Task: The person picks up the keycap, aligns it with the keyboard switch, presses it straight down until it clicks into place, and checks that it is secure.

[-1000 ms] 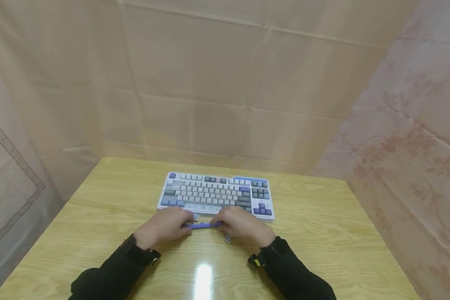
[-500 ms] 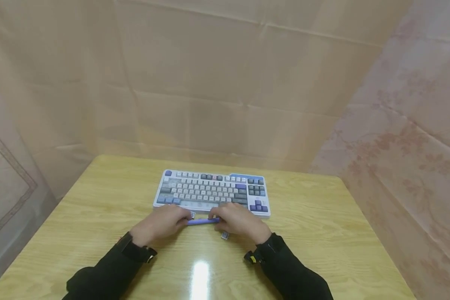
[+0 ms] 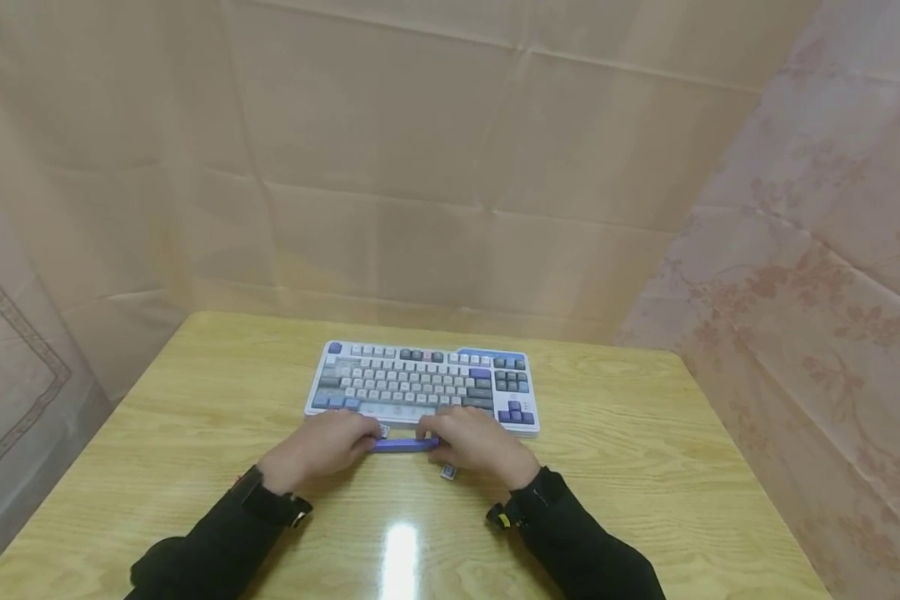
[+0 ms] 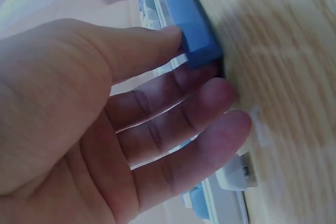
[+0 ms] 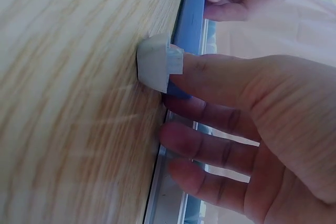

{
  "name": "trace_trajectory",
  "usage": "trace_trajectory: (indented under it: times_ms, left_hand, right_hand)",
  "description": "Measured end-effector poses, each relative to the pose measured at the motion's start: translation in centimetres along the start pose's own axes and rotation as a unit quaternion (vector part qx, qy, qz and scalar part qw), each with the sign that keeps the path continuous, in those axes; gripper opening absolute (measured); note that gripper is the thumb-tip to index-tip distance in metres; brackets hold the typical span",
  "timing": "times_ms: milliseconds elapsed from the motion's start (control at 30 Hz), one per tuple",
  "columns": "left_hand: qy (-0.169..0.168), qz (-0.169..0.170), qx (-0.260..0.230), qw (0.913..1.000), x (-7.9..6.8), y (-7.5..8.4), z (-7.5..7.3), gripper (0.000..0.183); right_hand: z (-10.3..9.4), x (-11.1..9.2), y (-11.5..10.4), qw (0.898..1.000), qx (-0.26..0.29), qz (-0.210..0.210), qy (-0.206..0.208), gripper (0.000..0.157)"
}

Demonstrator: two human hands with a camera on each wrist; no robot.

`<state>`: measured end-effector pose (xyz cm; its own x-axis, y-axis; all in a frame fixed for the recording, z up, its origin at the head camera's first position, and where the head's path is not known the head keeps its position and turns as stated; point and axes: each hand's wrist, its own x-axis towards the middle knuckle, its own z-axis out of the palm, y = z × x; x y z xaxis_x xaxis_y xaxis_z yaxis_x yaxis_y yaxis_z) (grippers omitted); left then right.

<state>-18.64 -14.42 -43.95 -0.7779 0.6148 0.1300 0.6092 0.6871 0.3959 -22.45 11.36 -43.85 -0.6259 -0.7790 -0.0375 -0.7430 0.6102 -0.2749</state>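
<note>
A person's left hand (image 3: 321, 448) and right hand (image 3: 482, 443) pinch opposite ends of a purple bar (image 3: 405, 446), apparently to keep it level, just in front of a keyboard (image 3: 408, 385) near the far edge of the table (image 3: 607, 433). A loose key (image 3: 384, 431) lies beside the left hand, another key (image 3: 448, 472) beside the right. No lettering is legible.

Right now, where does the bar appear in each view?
Head: bar below centre, between left hand and right hand.
Left wrist: bar at top centre, slanting down from the top edge.
Right wrist: bar at upper centre, partly behind a keycap.
Shared landmark: keyboard, only partly visible in the wrist views.
</note>
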Motion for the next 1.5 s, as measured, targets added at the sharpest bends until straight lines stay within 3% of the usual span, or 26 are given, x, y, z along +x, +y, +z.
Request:
trace_trajectory:
  times_ms: [200,333,533,933,1167,1500]
  left_hand:
    - [0.017,0.002,0.005,0.9998,0.2,0.2,-0.2,0.007]
    - [0.002,0.008,0.003,1.0,0.5,0.5,-0.3,0.002]
    - [-0.025,0.01,0.007,0.9996,0.7,0.6,-0.3,0.013]
    - [-0.014,0.008,0.006,0.9998,0.7,0.5,-0.1,0.011]
    - [0.023,0.006,0.001,0.9997,0.6,-0.1,-0.2,0.008]
    - [0.08,-0.029,0.027,0.996,2.0,-1.4,-1.2,0.024]
  right_hand:
    - [0.1,-0.1,0.1,1.0,-0.018,-0.005,-0.002,0.015]
    - [0.1,-0.1,0.1,1.0,-0.022,-0.008,-0.004,0.012]
    - [0.1,-0.1,0.1,1.0,-0.018,-0.009,-0.007,0.012]
    - [-0.1,-0.1,0.0,0.999,-0.024,-0.037,0.006,0.009]
    - [-0.6,-0.5,0.2,0.997,-0.029,-0.036,0.058,0.018]
    - [-1.2,0.8,1.1,0.994,-0.046,-0.009,0.098,0.022]
